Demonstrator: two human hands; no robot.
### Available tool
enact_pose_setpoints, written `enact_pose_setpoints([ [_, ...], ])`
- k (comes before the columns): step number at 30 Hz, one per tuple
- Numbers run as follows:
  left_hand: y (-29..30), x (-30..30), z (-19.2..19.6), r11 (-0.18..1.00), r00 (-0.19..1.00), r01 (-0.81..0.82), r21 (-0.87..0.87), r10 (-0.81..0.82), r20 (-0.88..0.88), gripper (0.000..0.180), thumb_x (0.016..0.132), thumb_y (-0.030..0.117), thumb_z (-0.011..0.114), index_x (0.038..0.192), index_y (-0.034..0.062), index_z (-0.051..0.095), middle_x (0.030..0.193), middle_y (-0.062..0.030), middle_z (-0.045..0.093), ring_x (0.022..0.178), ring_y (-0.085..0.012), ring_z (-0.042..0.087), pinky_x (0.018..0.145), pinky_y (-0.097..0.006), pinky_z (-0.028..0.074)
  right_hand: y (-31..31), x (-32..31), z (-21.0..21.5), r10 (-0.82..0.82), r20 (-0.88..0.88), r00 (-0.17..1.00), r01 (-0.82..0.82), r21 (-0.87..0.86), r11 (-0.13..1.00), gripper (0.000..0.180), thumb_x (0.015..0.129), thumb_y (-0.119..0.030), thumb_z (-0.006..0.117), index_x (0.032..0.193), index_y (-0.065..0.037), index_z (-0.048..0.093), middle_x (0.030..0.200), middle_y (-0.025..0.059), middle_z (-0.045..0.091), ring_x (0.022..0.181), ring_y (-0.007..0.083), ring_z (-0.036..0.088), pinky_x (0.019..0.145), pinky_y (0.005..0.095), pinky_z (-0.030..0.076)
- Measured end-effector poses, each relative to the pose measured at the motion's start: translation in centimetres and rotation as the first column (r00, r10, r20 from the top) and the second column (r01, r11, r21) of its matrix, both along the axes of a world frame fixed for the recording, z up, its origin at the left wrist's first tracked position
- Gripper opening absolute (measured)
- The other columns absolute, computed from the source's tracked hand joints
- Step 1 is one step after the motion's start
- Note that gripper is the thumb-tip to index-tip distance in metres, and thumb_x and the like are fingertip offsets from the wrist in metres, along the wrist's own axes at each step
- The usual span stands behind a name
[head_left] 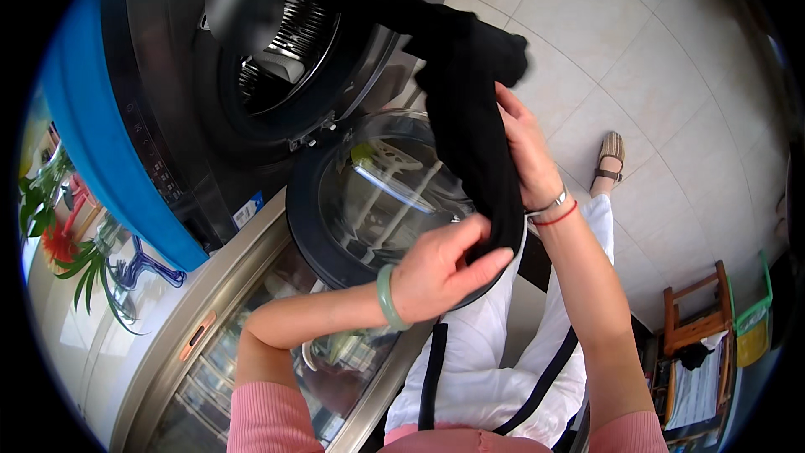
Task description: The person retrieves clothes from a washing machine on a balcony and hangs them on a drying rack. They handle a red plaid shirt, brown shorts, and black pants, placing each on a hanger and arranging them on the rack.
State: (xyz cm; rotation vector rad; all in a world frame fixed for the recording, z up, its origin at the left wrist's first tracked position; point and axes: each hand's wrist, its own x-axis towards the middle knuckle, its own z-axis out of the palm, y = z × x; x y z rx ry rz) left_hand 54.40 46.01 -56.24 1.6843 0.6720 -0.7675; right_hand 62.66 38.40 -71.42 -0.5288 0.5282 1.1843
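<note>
A long black garment (pixel 470 109), its exact kind unclear, hangs stretched between my hands and the front-loading washing machine (pixel 168 59). Its far end reaches up and left to the dark mouth of the steel drum (pixel 306 17), where I cannot make out how much lies inside. My left hand (pixel 444 268), below a green bangle, pinches the near end between thumb and fingers. Along the right side of the cloth, my right hand (pixel 528 151) is closed on it, some fingers hidden behind. Beneath the garment, the machine's round glass door (pixel 306 226) stands swung out toward me.
A blue cover (pixel 80 92) lies over the machine's top. Left of it are a plant (pixel 84 264) and a blue hanger (pixel 151 268). A metal-framed glass panel (pixel 201 319) runs at lower left. Pale floor tiles (pixel 587 25) spread rightward, toward a wooden rack (pixel 671 315).
</note>
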Motion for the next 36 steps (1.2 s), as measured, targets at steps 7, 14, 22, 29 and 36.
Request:
enact_pose_setpoints([
  [7,-4.6,-5.6,0.4,0.690,0.693,0.708,0.147,-0.720,0.038,0.081,0.072,0.025,0.077,0.143,0.0170,0.040,0.149,-0.0150,0.033,0.132,-0.0272,0.042,0.104,-0.047,0.034,-10.5,-2.7,-4.1,-0.286,-0.087,0.954,0.284,-0.039,0.958,0.034,0.096,-0.014,0.052,0.127,-0.001,0.053,0.116,0.0056,0.063,0.101,0.0167,0.062,0.089,0.0299,0.049],
  [14,-6.1,-8.0,-3.7,0.352,0.378,0.907,0.230,-0.922,-0.080,0.069,0.074,0.003,0.057,0.138,0.0246,0.045,0.151,-0.0108,0.034,0.138,-0.0251,0.035,0.110,-0.052,0.026,-21.5,-8.7,-6.4,-0.428,-0.133,0.894,0.372,-0.311,0.874,0.035,0.091,-0.014,0.054,0.124,-0.001,0.054,0.115,0.0067,0.063,0.102,0.0190,0.061,0.089,0.0314,0.049],
  [22,-5.4,-8.1,-4.0,0.412,0.414,0.889,0.201,-0.910,0.034,0.041,0.076,0.013,0.058,0.116,0.0194,0.062,0.137,-0.0090,0.051,0.124,-0.0275,0.051,0.107,-0.050,0.033,-23.5,-12.9,-7.7,-0.440,-0.130,0.889,0.356,-0.410,0.840,0.035,0.086,-0.013,0.055,0.120,-0.002,0.056,0.114,0.0079,0.063,0.102,0.0216,0.060,0.090,0.0332,0.048],
  [29,-4.7,-0.8,-2.9,0.358,0.422,0.760,0.542,-0.907,0.008,0.034,0.073,0.018,0.059,0.106,0.0127,0.067,0.122,-0.0111,0.059,0.106,-0.0294,0.059,0.085,-0.042,0.048,-24.0,-12.3,-4.4,-0.400,-0.028,0.916,0.351,-0.425,0.835,0.036,0.082,-0.012,0.057,0.117,-0.002,0.058,0.113,0.0089,0.063,0.103,0.0238,0.060,0.091,0.0347,0.047],
  [36,-1.2,6.2,-3.4,0.143,0.496,0.422,0.895,-0.863,-0.096,0.040,0.078,0.009,0.058,0.118,0.0074,0.061,0.111,-0.0108,0.062,0.102,-0.0311,0.061,0.083,-0.039,0.049,-26.4,-8.1,2.9,-0.336,0.171,0.926,0.377,-0.453,0.808,0.037,0.078,-0.011,0.058,0.114,-0.003,0.059,0.112,0.0100,0.062,0.103,0.0261,0.059,0.091,0.0362,0.047],
])
